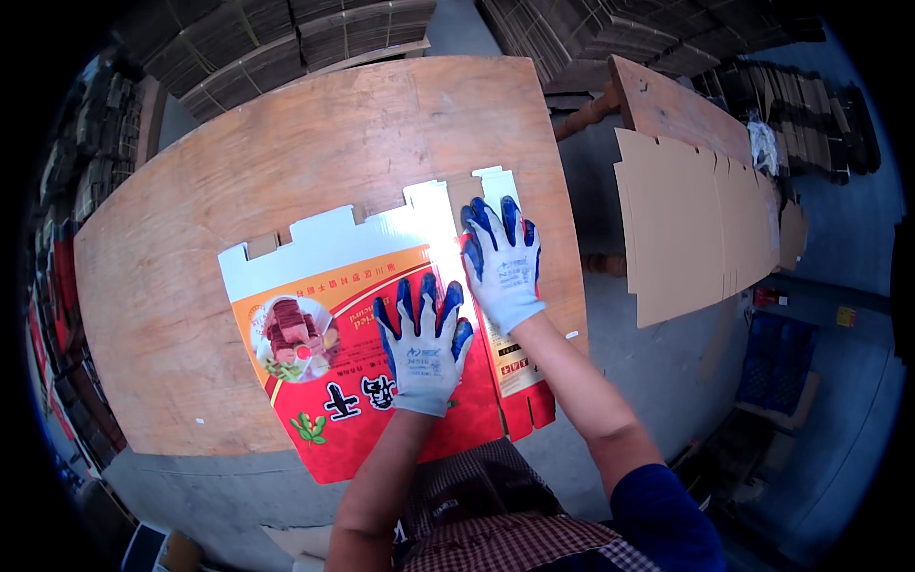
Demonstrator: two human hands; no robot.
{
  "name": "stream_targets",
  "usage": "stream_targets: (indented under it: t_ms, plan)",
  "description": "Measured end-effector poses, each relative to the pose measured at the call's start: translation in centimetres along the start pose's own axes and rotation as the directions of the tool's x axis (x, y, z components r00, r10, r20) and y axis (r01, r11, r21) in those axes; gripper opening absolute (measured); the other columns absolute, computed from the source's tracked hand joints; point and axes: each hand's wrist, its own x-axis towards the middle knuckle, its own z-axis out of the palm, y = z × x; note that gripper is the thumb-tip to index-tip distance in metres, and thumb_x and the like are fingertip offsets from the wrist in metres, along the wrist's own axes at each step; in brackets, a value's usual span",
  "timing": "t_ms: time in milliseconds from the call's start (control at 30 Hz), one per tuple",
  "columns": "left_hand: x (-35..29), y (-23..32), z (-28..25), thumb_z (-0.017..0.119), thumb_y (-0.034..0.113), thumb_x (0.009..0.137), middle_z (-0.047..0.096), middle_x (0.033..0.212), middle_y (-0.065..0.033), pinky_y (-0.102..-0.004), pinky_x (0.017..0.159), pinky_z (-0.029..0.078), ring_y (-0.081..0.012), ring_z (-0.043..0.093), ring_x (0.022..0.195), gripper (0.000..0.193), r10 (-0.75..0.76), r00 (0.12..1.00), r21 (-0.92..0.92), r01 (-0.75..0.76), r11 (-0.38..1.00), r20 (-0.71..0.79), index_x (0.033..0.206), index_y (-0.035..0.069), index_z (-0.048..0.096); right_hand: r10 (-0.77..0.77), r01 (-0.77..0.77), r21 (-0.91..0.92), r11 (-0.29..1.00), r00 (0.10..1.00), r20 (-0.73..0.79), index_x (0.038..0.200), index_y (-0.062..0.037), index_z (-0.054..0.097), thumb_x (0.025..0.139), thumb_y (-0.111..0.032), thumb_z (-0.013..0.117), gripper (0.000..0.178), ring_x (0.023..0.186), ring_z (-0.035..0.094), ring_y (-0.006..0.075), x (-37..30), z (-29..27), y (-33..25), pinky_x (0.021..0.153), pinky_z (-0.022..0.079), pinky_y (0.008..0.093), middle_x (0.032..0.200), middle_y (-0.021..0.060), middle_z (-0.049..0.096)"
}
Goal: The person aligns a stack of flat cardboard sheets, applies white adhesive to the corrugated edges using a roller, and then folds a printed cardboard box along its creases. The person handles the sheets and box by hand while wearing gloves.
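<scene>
A flattened printed carton [324,315], red and orange with white flaps and a food picture, lies on a worn wooden table [286,162]. My left hand [422,345], in a white glove with blue fingers, presses flat on the carton's red panel with fingers spread. My right hand [501,259], gloved the same way, lies flat with fingers apart on the carton's right side panel near the table's right edge. Neither hand grips anything.
Plain brown flat cartons [696,229] lie on a second wooden table [667,105] to the right. Bundled stacks of flattened cardboard [286,43] stand behind the table, more stacks [610,33] at the back right. Grey concrete floor [591,200] shows between the tables.
</scene>
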Motion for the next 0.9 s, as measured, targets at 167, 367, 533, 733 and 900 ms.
stream_targets:
  t_ms: [167,367,533,733,900]
  plan:
    - [0.5,0.2,-0.2,0.06,0.042,0.093,0.035,0.161,-0.0123,-0.0689,0.12,0.005,-0.0415,0.021,0.152,0.058,-0.01,0.999,0.037,0.009,0.999,0.032,0.146,0.02,0.054,0.09,-0.107,-0.08,0.991,0.977,-0.192,0.139,-0.0086,0.056,0.096,-0.025,0.058,0.046,0.134,0.045,0.0341,-1.0,0.7,-1.1,0.113,0.028,0.0601,0.144,0.0103,0.052]
    - [0.4,0.3,-0.5,0.059,0.04,0.094,0.032,0.162,-0.013,-0.0674,0.121,0.006,-0.0414,0.02,0.152,0.059,0.006,1.0,0.08,-0.008,0.997,0.023,0.149,0.021,0.05,0.164,-0.164,-0.035,0.986,0.986,-0.019,0.143,-0.0051,0.053,0.094,-0.026,0.061,0.054,0.139,0.042,0.0383,-11.1,-2.4,-3.9,0.118,0.021,0.0639,0.148,0.0153,0.05]
    - [0.0,-0.2,0.1,0.059,0.039,0.094,0.034,0.161,-0.0154,-0.0659,0.122,0.007,-0.043,0.022,0.151,0.058,-0.001,0.999,0.064,0.004,0.998,-0.042,0.147,0.017,0.052,0.028,-0.072,0.31,0.948,0.989,0.144,0.141,-0.0046,0.055,0.09,-0.03,0.067,0.059,0.136,0.046,0.0389,-21.5,-4.9,-3.4,0.114,0.03,0.0567,0.145,0.0159,0.054]
    - [0.1,0.2,-0.4,0.06,0.033,0.094,0.032,0.163,-0.0125,-0.0608,0.124,0.009,-0.038,0.021,0.153,0.06,0.013,0.998,0.054,-0.009,0.999,-0.067,0.149,0.014,0.048,0.481,-0.485,-0.2,0.852,0.874,-0.068,0.155,-0.0074,0.035,0.085,-0.043,0.073,0.087,0.148,0.025,0.0438,-12.4,-6.9,14.9,0.117,0.023,0.0591,0.16,0.0178,0.033]
    - [-0.2,-0.5,-0.9,0.065,0.029,0.09,0.041,0.157,-0.0133,-0.0588,0.124,0.011,-0.037,0.028,0.15,0.059,0.04,0.992,-0.174,-0.061,0.983,-0.123,0.144,0.01,0.053,0.717,-0.601,-0.427,0.675,0.671,0.19,0.159,-0.0082,0.025,0.09,-0.04,0.068,0.088,0.144,0.033,0.0469,-9.5,-6.2,21.9,0.114,0.032,0.0591,0.163,0.0169,0.028]
